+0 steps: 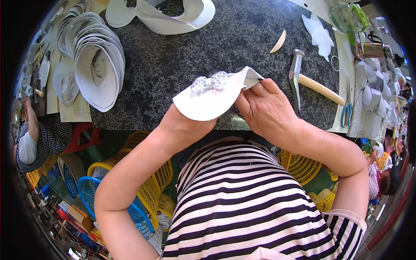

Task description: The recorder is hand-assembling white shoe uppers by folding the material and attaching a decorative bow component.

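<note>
Above the near edge of the dark table I hold a white shoe upper (216, 102), with a sparkly bow-like ornament (210, 83) on its front. My left hand (185, 125) supports it from below, its fingers hidden behind the white material. At the other end, my right hand (271, 104) pinches the folded edge, thumb and fingers closed on it. A hammer (296, 71) with a wooden handle lies to the right of my right hand. Beyond it rests a small tan curved piece (278, 42).
Stacked white uppers (118, 65) fill the table's left side; more white pieces (190, 21) lie at the far edge. Blue-handled scissors (346, 115) and white scraps (320, 37) are on the right. Yellow baskets (301, 167) and a blue basket (89, 190) stand below. People sit at both sides.
</note>
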A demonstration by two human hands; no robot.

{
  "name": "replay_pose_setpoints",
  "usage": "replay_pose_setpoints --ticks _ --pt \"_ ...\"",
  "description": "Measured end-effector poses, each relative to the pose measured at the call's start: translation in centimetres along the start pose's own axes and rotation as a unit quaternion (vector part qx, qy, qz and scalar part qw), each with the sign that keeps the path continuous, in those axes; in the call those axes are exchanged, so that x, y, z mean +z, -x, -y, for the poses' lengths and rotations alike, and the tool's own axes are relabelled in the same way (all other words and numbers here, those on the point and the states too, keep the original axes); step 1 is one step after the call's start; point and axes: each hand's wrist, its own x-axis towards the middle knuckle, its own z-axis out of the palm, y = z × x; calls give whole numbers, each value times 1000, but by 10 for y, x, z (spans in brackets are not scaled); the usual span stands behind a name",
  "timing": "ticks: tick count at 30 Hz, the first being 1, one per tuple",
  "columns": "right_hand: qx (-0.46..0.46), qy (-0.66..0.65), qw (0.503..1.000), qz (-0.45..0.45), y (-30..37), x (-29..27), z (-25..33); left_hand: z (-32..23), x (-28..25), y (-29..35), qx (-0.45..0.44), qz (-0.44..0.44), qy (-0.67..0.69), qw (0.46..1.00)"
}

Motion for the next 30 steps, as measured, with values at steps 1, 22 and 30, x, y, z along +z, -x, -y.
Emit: replay_pose_setpoints --ticks 1,22,30 --pt "1 -15 1000 1 0 0 0 0 -2 -1 -9 11 4 1000" --pt "-20 -46 999 3 -2 -8 -2 -11 4 -24 -173 -10 241 955" --pt "-24 -53 996 -62 -6 -5 5 -12 13 -14 -108 -78 170 976"
